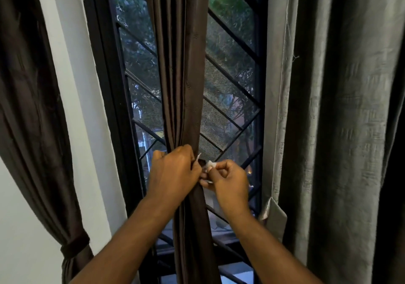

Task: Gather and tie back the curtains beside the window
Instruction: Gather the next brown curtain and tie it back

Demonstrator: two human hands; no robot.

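1. The brown curtain [182, 86] hangs down the middle of the view from twelve to six o'clock, gathered into a narrow bundle in front of the window grille [232, 91]
2. The left hand [173, 174], just below centre, has its fingers curled round the bundle and grips it at the waist; the right hand [230, 183], at its four o'clock and touching it, pinches an end of a white tie strip [211, 164] between thumb and fingertips
3. The cloth looks soft, light and somewhat slick, with long loose pleats; I judge it will slump and fan out if the squeeze slackens, so the hold belongs at the cinched waist, with the strip drawn tight just there; the strip itself seems thin and limp, so it is best held by its ends
4. Room is narrow: the grille bars lie close behind the knuckles; a grey curtain [339, 130] crowds in at three o'clock, its hem near the right wrist; at eight o'clock another brown curtain [32, 108] is already bound by a band [74, 246], beside the white wall [72, 86]; open space lies toward the person, at six o'clock
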